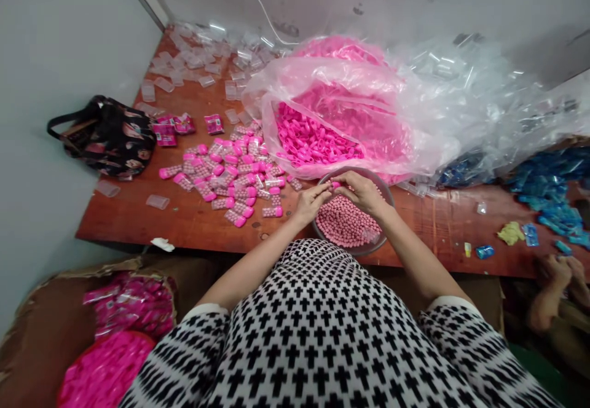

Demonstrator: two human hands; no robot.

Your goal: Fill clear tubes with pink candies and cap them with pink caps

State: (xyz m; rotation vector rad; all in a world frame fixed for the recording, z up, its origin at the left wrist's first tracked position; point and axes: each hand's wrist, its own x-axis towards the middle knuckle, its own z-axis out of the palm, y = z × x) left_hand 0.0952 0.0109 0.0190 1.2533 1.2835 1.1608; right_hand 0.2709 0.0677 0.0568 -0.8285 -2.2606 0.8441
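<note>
My left hand (311,204) and my right hand (362,192) meet over the left rim of a grey bowl (390,200) of pink beads (343,220). Between their fingers is a small container with a bright pink cap (336,184); both hands pinch it. Left of the bowl lies a pile of bead-filled containers with pink caps (230,171). Behind the bowl, an open clear plastic bag (271,113) holds many loose pink caps (313,137).
Clear empty containers (184,58) lie at the table's back left, near a black patterned bag (115,141). Blue packets (548,190) are at the right, beside another person's hands (560,273). Pink packets (133,303) fill a box at lower left.
</note>
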